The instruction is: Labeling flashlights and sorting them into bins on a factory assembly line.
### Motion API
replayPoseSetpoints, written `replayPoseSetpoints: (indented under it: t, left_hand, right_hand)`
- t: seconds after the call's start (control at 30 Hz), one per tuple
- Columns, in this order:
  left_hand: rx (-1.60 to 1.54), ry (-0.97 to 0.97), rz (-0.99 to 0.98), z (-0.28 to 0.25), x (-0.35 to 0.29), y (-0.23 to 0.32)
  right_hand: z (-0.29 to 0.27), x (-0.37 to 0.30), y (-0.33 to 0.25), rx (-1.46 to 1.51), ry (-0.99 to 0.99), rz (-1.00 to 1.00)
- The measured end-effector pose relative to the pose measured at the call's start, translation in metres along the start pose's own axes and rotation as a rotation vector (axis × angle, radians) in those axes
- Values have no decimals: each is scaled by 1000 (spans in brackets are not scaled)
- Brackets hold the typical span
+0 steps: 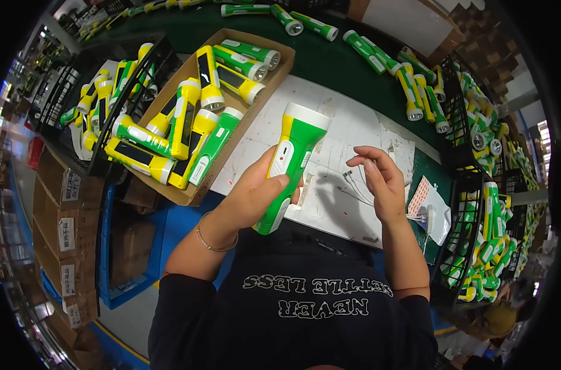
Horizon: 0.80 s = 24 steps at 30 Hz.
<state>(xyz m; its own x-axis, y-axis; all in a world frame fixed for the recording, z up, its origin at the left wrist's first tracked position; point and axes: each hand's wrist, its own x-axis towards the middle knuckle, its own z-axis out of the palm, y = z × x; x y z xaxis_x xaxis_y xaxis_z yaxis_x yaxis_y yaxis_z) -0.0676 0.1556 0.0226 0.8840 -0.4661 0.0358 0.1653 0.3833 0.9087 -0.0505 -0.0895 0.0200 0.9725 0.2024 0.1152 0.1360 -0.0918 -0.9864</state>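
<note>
A green and yellow flashlight (299, 145) with a white head is wrapped in my left hand (259, 191), its head tilted up and away from me. Its side panel with a small port and a red dot faces up. My right hand (382, 185) hovers to the right of it with fingers curled loosely and apart, holding nothing I can see. Thin white cables (356, 185) lie on the white board (277, 102) behind and beside that hand. Under the flashlight the board shows through, with a dark shadow on it.
A cardboard tray (280, 77) of flashlights stands at the left, beside a black crate (95, 157) holding more. Several flashlights (408, 92) lie along the green belt (320, 61) at the back. Black crates (462, 246) full of flashlights line the right, near a sheet of orange stickers (421, 194).
</note>
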Motion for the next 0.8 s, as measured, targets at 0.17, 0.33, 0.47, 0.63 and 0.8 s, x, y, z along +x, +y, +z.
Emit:
replayPoseSetpoints:
  t: [0.17,0.33,0.47,0.63,0.8]
  left_hand:
    - [-9,56,11,-15,-11,6]
    - [4,110,79,-34,-25,9]
    - [-27,218,131,-53,-45,19]
    - [61,429,246,-88,-92,41]
    - [-207,752,626,-148,-155,78]
  right_hand:
    - [13,4,-4,51,-51,79]
    - [27,9,-4,40,-81,91]
    - [35,13,-6,-9,-72,92]
    - [46,17,2,-85,-60,87]
    - [39,15,5,-128,36,126]
